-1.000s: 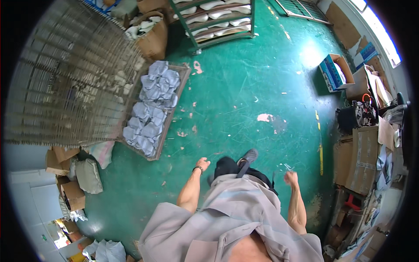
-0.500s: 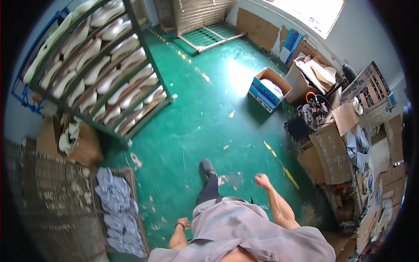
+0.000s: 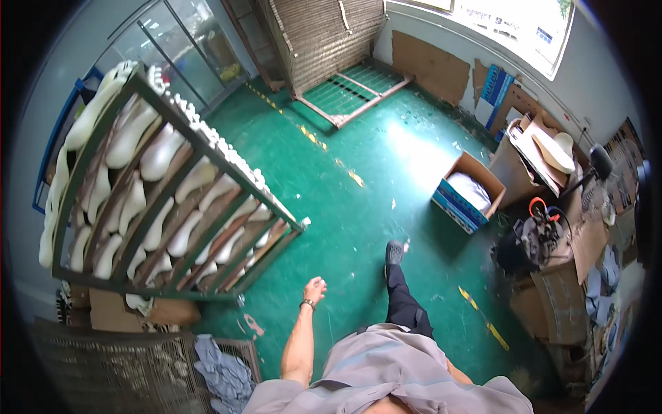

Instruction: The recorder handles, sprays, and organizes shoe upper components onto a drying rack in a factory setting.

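My left hand (image 3: 315, 291) swings forward over the green floor, a dark band at its wrist. Its fingers are loosely bent and a little apart, with nothing in them. The closest thing to it is a green metal rack (image 3: 200, 145) on the left, stacked with white foot-shaped pieces (image 3: 160, 153) on brown shelves; hand and rack do not touch. Of my right arm only a bit of forearm (image 3: 458, 373) shows beside my shirt, and the right hand is hidden. One foot in a grey clog (image 3: 394, 252) is stepped out ahead.
A blue-and-brown open carton (image 3: 463, 200) holding something white stands ahead right. Cardboard and a dark machine (image 3: 527, 241) line the right side. Blue-grey cloth bundles (image 3: 224, 376) lie on a wire rack at lower left. A slatted rack (image 3: 324, 48) stands at the back.
I have stepped forward, so the green rack and the carton sit nearer. My left hand has swung forward; my right hand has gone back out of sight.
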The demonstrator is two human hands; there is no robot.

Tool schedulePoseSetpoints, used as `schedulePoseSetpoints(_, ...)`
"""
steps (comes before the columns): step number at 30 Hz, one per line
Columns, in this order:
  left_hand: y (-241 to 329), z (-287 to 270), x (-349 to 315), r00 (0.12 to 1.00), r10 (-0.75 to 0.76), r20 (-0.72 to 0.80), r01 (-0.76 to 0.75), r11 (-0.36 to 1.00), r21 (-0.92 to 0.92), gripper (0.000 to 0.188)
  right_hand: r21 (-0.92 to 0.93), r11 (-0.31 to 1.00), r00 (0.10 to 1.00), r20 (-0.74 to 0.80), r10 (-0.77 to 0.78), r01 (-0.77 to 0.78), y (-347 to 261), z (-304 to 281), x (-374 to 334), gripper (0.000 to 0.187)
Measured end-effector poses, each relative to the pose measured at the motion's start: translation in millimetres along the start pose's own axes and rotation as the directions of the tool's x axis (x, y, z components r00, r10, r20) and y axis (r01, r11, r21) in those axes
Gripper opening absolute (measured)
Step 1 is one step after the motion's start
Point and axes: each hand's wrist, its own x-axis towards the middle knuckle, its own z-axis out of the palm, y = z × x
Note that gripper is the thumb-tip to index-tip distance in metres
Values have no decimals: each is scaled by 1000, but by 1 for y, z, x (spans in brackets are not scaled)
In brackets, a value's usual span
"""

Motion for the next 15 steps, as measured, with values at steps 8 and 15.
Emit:
schedulePoseSetpoints(8,76,31,115,861,-501,-86,503,864,12,49,-571,639,853,275,-443,515,-520,-21,396,20)
schedulePoseSetpoints(15,154,40,204,988,-144,58,5,399,917,53,-136,838,813,-201,-546,529,-920,-250,538,31)
